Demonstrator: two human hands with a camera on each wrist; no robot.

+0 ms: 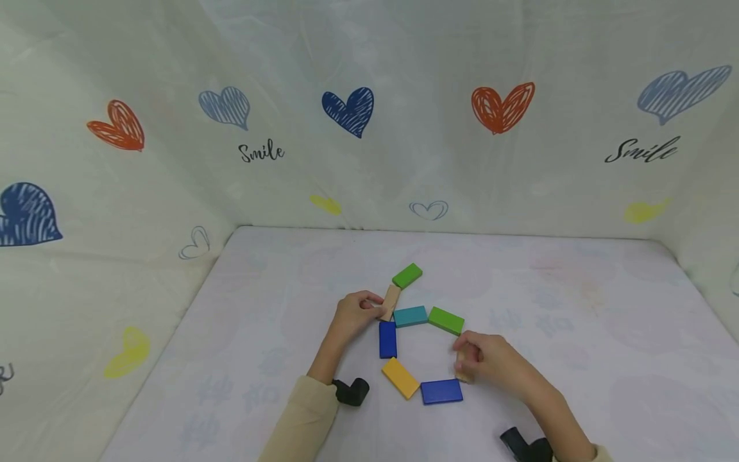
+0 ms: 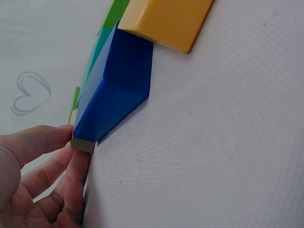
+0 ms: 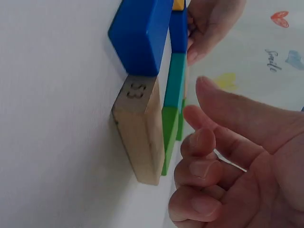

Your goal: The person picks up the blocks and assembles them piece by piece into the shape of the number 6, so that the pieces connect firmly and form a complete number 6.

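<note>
My left hand [image 1: 356, 316] pinches the lower end of a plain wooden block [image 1: 390, 301], between a light green block [image 1: 407, 275] above and a dark blue block [image 1: 388, 340] below. A teal block [image 1: 410, 316] lies beside it, followed by another green block [image 1: 446, 320]. At the right, my right hand [image 1: 491, 362] hovers by a second wooden block [image 3: 137, 133], stamped "53" on its end. In the right wrist view, its fingers are loosely bent, with nothing between them. A yellow block [image 1: 401, 378] and another blue block [image 1: 441, 391] complete the lower side of the ring.
Black wrist cameras, left [image 1: 351, 391] and right [image 1: 526, 445], sit near the tabletop. The blocks lie flat on a white patterned table cover [image 1: 277, 359]. Behind stands a pale curtain [image 1: 416, 167] printed with hearts and "Smile".
</note>
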